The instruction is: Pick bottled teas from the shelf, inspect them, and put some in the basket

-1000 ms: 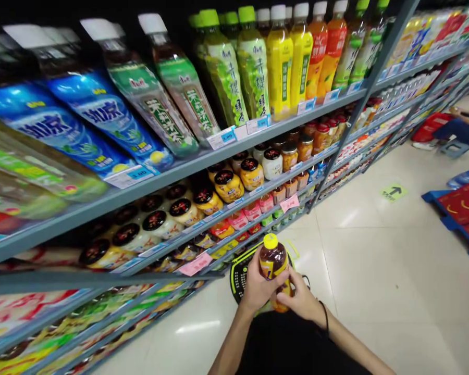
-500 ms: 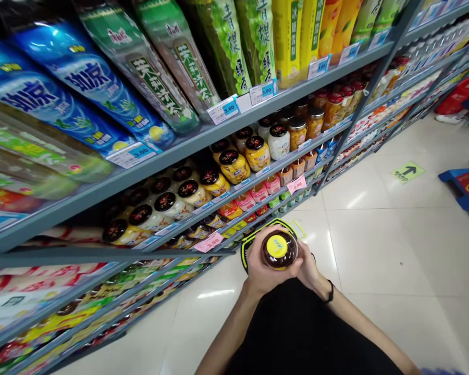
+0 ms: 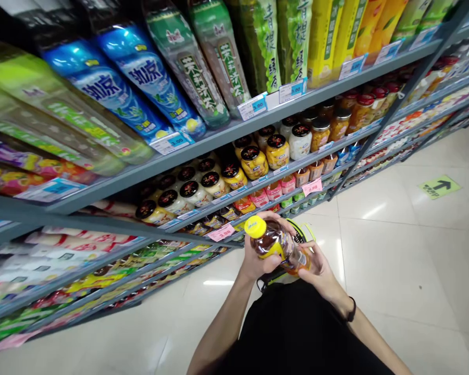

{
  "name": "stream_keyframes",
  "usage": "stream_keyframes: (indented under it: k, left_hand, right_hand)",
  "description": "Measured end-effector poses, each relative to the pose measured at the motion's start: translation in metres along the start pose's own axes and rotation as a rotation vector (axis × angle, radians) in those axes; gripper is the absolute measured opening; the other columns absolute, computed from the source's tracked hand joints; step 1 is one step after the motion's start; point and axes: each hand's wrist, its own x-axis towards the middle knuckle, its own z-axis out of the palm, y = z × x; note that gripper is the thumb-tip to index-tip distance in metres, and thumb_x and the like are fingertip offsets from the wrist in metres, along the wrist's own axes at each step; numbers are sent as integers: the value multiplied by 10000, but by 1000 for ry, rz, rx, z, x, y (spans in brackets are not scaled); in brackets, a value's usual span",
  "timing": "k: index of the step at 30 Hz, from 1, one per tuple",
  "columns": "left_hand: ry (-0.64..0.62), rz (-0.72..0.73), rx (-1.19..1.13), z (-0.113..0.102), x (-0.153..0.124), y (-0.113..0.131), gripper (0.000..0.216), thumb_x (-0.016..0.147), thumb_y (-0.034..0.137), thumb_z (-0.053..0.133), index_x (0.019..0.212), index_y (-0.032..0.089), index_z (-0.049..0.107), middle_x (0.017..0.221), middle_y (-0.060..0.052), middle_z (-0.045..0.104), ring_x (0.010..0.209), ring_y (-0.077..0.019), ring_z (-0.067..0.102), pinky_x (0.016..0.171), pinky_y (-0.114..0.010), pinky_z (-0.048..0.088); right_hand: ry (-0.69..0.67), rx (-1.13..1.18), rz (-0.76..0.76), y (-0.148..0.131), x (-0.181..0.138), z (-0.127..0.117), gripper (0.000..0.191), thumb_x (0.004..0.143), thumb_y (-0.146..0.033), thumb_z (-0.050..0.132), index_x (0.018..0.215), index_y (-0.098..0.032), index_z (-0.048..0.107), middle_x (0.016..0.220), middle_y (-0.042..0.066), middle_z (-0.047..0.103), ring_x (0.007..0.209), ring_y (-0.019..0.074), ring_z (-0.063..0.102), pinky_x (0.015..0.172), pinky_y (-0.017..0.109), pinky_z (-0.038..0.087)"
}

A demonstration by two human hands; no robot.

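Note:
A plastic drink bottle with a yellow cap and dark brown liquid is held tilted in front of my black clothing, cap toward the upper left. My left hand wraps round its upper part, thumb across the yellow label. Near the base, my right hand grips the lower end, where the liquid looks amber. A dark band circles my right wrist. Part of the label is hidden by my fingers.
Grey shelving runs along the left, with blue drink bottles and green tea bottles on top. Jars with black lids stand below. A black-and-yellow round object lies behind my hands. A green arrow sign is on the tiled floor.
The bottle has tipped from cap facing me to lying slanted, its side and label now showing. My right hand has moved to its base. The view has shifted left.

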Motion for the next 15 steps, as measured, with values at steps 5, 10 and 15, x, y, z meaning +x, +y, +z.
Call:
stream_keyframes:
  k: [5, 10, 15]
  left_hand:
    - [-7, 6, -7, -5, 3, 2, 548, 796, 453, 886, 1172, 202, 577, 1026, -118, 696, 941, -269, 706, 823, -382, 574]
    - [-78, 17, -46, -4, 2, -2, 508, 754, 347, 876, 1161, 181, 622, 1012, -126, 710, 905, -258, 704, 816, -382, 579]
    - [-104, 64, 43, -2, 2, 0, 504, 708, 244, 853, 1168, 170, 660, 1030, -127, 711, 933, -257, 686, 854, -382, 559]
  right_hand:
    - [169, -589, -239, 14, 2, 7, 640, 908, -252, 836, 1432, -322, 475, 1410, 89, 526, 1313, 230, 568, 1149, 394, 484]
    - [242, -770, -380, 27, 3, 23, 595, 941, -262, 772, 1440, -307, 451, 1364, 93, 537, 1278, 241, 576, 1119, 410, 507]
    - [190, -771, -352, 31, 5, 24, 630, 940, -310, 771, 1458, -297, 412, 1389, 107, 515, 1290, 259, 579, 1080, 434, 541]
